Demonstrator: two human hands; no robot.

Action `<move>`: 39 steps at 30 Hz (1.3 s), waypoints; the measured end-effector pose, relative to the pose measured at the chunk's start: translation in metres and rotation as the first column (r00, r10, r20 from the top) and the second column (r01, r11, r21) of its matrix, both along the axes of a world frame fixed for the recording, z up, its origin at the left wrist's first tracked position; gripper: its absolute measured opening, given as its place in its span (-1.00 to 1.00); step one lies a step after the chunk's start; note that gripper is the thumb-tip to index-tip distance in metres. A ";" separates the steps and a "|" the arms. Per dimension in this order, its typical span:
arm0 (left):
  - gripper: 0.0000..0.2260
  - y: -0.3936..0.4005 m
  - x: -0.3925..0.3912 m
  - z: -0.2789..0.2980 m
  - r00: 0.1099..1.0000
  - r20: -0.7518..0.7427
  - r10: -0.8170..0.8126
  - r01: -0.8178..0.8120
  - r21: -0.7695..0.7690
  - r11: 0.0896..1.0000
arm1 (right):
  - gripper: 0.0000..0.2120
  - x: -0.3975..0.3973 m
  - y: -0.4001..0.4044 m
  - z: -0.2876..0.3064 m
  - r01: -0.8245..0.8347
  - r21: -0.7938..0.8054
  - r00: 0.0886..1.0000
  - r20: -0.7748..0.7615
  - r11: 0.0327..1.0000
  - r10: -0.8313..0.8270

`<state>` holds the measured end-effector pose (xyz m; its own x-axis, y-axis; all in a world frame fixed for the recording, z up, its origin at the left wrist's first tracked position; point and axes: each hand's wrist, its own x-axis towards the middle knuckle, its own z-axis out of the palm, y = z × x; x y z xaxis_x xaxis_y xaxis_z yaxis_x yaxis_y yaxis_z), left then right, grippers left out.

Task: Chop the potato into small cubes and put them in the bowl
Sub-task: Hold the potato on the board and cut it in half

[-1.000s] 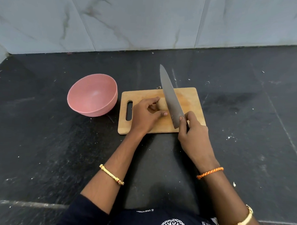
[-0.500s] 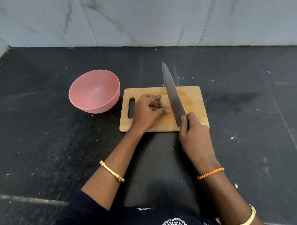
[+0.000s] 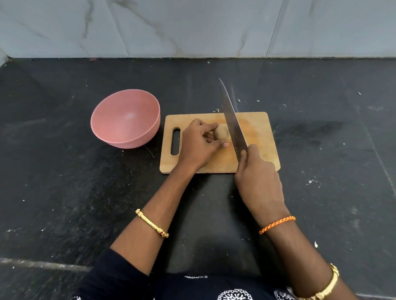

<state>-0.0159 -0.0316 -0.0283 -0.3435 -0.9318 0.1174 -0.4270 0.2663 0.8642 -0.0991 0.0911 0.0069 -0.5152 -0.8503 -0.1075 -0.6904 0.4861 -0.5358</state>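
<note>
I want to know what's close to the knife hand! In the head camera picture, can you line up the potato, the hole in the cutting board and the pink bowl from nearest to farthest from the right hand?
From the right hand:
1. Potato, just up and left, held by the left hand.
2. Board's handle hole, at the board's left end.
3. Pink bowl, off the board, farthest left.

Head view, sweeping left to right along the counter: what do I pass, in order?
Round pink plastic bowl → slot handle of the rectangular wooden cutting board → left hand gripping the pale brown potato → long steel knife blade.
</note>
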 end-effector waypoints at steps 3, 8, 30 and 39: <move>-0.46 -0.001 0.000 0.001 1.000 0.019 -0.021 0.021 -0.015 1.000 | -0.82 -0.006 -0.009 0.004 -0.029 0.023 0.999 0.038 0.999 0.028; -0.46 -0.006 0.004 0.000 0.999 0.024 -0.044 0.044 0.000 0.999 | -0.85 -0.005 -0.022 0.010 -0.090 0.008 0.991 0.100 0.996 0.089; -0.48 -0.010 0.009 0.004 0.990 0.103 -0.100 0.105 -0.037 0.994 | -0.83 0.012 -0.029 0.027 -0.075 0.191 0.997 0.015 0.979 0.074; -0.47 -0.011 0.010 0.006 0.982 0.151 -0.110 0.117 -0.044 0.992 | -0.82 0.013 -0.028 0.030 -0.077 0.219 0.997 0.001 0.973 0.079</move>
<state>-0.0058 -0.0431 -0.0219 -0.4638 -0.8797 0.1046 -0.5138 0.3634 0.7771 -0.0862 0.0630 0.0370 -0.4498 -0.8441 -0.2918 -0.7344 0.5355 -0.4170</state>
